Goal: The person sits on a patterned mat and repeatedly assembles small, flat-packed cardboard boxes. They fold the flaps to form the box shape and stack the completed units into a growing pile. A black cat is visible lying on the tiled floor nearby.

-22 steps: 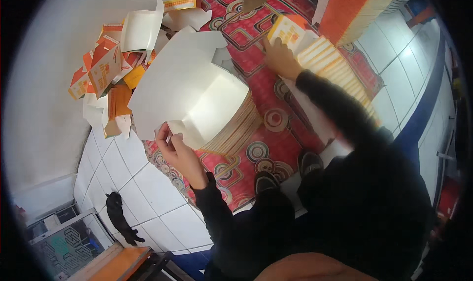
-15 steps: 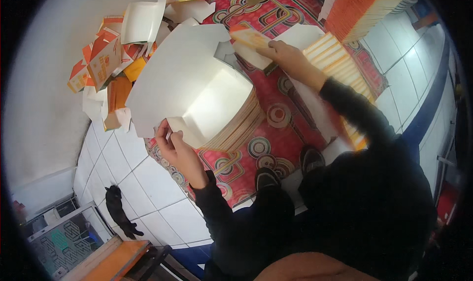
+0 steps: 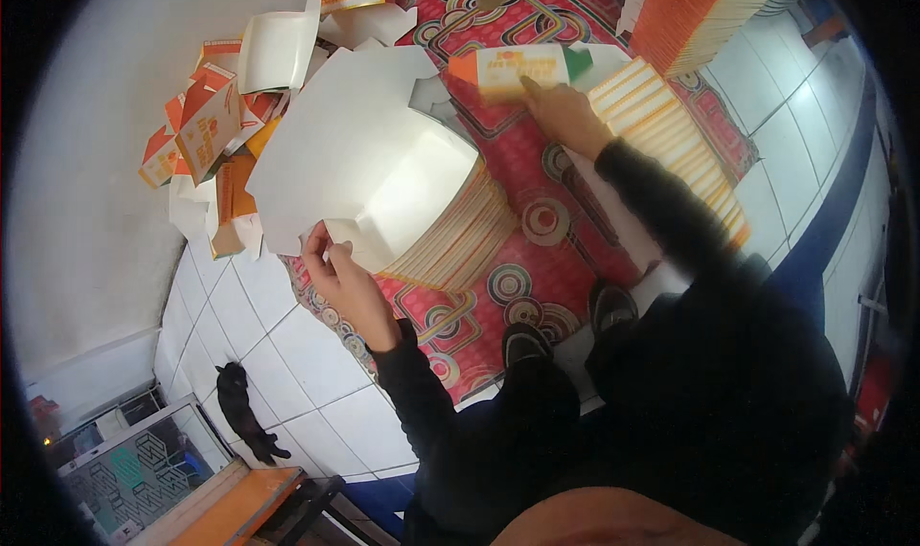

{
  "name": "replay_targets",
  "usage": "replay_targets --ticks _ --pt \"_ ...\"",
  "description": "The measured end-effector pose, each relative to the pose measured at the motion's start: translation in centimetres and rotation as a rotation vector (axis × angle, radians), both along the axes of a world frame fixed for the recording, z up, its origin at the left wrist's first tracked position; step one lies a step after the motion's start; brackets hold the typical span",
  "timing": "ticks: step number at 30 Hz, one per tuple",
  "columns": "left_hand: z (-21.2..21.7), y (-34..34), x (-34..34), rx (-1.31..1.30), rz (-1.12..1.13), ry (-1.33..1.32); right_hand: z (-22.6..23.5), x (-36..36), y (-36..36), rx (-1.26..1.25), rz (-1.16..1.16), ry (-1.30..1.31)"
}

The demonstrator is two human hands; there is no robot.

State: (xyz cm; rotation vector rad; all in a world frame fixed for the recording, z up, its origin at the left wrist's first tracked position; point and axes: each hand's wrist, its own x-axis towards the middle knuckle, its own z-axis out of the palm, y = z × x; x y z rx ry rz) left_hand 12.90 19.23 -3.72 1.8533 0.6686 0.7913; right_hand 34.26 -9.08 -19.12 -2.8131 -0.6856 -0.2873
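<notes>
A tall stack of nested cardboard food boxes stands in the middle, its top one open with a white inside and wide raised flaps. At its near left corner my left hand pinches a flap of the top box with thumb and fingers. Beyond the stack, to the right, my right hand grips a small printed carton, pale yellow with orange and green ends. Its printed face is turned up, and my fingers lie over its near edge.
Loose orange and white boxes are heaped by the wall at left. Another row of nested cartons lies right of my hand, with a tall orange stack behind. A patterned red mat covers white tiles; a black cat lies at lower left.
My right hand has shifted slightly left, and the carton in it has turned so that its printed face and green end show. My left hand stays at the top box's corner.
</notes>
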Motion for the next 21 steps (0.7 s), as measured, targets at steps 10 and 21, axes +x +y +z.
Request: replay_targets --ticks 10,21 --pt "0.9 -0.8 0.1 -0.026 0.008 0.009 -1.8 4.9 2.2 0.436 -0.309 0.571" --pt "0.1 -0.3 -0.8 0.008 -0.013 0.039 -7.6 16.5 -2.2 0.467 -0.403 -0.243"
